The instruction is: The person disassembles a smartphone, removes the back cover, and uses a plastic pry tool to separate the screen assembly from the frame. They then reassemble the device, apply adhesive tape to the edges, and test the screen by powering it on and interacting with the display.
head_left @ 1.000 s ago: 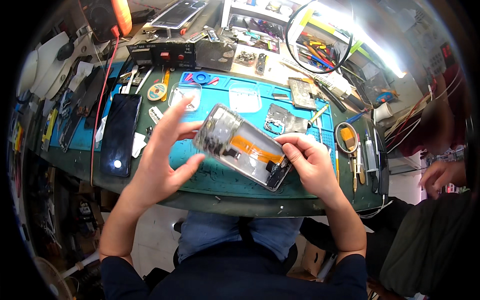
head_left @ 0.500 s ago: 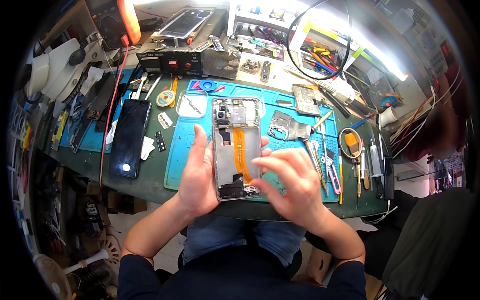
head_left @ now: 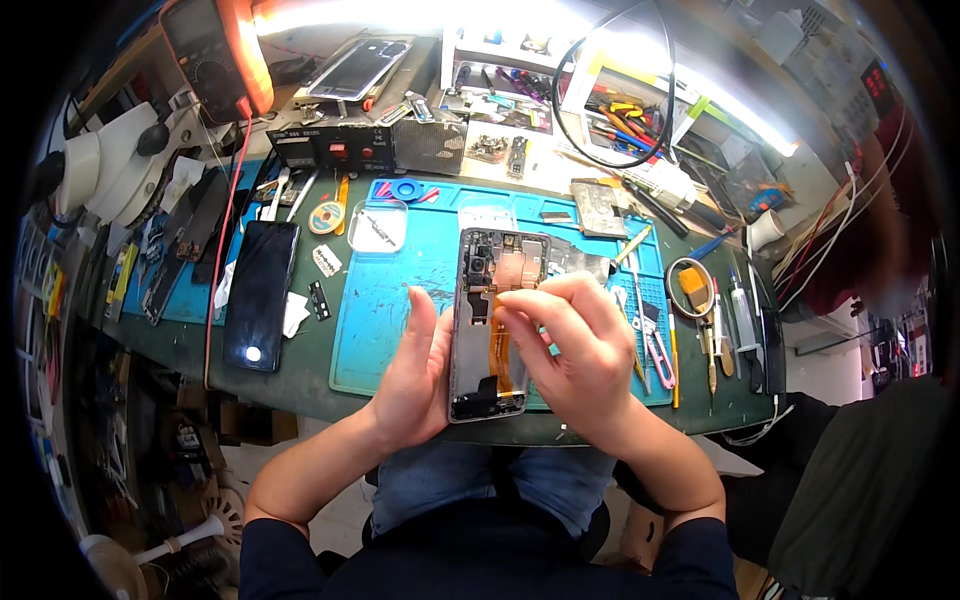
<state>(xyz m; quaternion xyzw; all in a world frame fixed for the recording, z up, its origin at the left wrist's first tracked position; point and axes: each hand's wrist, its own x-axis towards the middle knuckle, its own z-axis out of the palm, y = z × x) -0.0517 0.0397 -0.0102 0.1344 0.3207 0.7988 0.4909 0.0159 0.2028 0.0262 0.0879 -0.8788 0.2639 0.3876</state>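
My left hand [head_left: 408, 385] grips an opened phone [head_left: 470, 355] along its left side, thumb raised beside the edge, the phone tilted above the bench's front. The phone's bare grey inside shows, with a camera and boards at the top end. An orange flex cable [head_left: 499, 370] runs lengthwise down to black parts at the bottom. My right hand [head_left: 580, 350] reaches over from the right, thumb and forefinger pinched together at the cable's upper end. The fingertips hide that end, so whether it is lifted or pressed flat does not show.
A blue repair mat [head_left: 385, 330] lies under my hands. To its left is a dark phone [head_left: 262, 295]; a clear box [head_left: 378, 226] sits near its far edge. Tweezers, a syringe [head_left: 742, 312] and a tape roll [head_left: 692, 288] are on the right. A power unit [head_left: 330, 150] stands behind.
The phone has moved right and slightly nearer to me in my left hand. My right hand has shifted from the cable's lower end up to its upper end, fingers closing together.
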